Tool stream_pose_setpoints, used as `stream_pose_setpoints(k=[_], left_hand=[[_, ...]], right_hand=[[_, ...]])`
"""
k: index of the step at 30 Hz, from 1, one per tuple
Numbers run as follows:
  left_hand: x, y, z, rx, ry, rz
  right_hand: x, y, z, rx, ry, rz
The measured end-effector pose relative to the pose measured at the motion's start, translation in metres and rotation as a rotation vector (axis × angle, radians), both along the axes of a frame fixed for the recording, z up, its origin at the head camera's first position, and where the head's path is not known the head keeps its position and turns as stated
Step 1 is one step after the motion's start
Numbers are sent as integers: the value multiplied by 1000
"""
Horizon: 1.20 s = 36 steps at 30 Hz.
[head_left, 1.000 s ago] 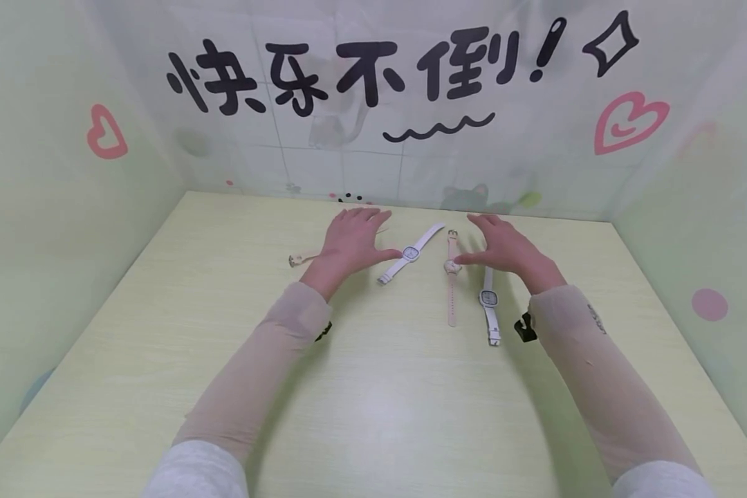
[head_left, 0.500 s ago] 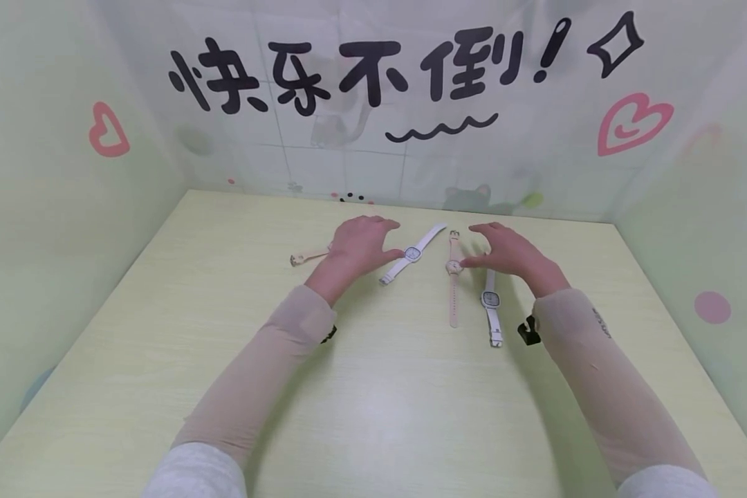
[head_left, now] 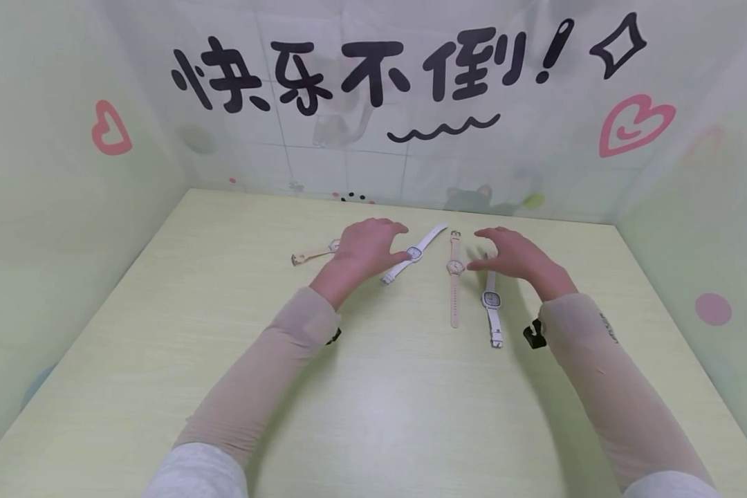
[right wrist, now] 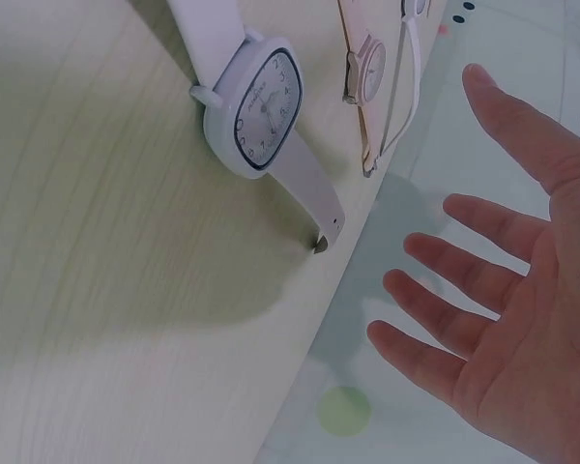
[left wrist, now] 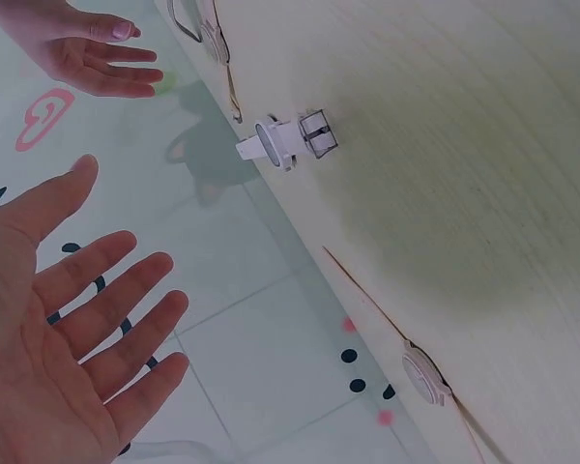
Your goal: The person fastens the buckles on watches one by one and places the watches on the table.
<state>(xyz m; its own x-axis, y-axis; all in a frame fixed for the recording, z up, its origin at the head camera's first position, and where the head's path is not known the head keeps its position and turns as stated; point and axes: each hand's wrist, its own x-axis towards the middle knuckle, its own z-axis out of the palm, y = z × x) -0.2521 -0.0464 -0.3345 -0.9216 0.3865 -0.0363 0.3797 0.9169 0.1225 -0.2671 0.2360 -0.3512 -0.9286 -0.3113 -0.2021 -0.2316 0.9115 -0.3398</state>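
Note:
Two white-strapped and two pink-strapped wristwatches lie apart on the table. My left hand (head_left: pixel 370 249) hovers with spread, relaxed fingers and holds nothing. It partly covers the leftmost pink watch (head_left: pixel 314 254) in the head view, and its thumb overlaps the slanted white watch (head_left: pixel 428 236). The left wrist view shows a gap between that hand (left wrist: pixel 87 329) and the watches. To the right, my right hand (head_left: pixel 517 257) is also raised with nothing in its grasp. Its thumb points toward the upright pink watch (head_left: pixel 455 268). Below it lies the other white watch (head_left: pixel 492 300), its upper strap partly hidden.
Pale wood-grain table (head_left: pixel 373 415) extends in front of the watches. A printed curtain (head_left: pixel 324 159) with dark lettering closes off the back, and pale green walls (head_left: pixel 50 207) stand at both sides. Black wrist-camera mounts (head_left: pixel 534 335) show under the sleeves.
My left hand has shifted right and slightly nearer, uncovering part of the leftmost pink watch's dial. My right hand has edged right, its thumb drawing away from the upright pink watch. The watches stay put.

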Motion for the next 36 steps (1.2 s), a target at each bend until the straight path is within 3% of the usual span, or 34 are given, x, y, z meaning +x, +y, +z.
stream_pose_setpoints(k=[14, 36], left_hand=[[2, 8, 2, 24, -27, -12], [14, 31, -10, 91, -38, -60]], right_hand=[[3, 7, 2, -3, 6, 26], [13, 21, 0, -37, -7, 6]])
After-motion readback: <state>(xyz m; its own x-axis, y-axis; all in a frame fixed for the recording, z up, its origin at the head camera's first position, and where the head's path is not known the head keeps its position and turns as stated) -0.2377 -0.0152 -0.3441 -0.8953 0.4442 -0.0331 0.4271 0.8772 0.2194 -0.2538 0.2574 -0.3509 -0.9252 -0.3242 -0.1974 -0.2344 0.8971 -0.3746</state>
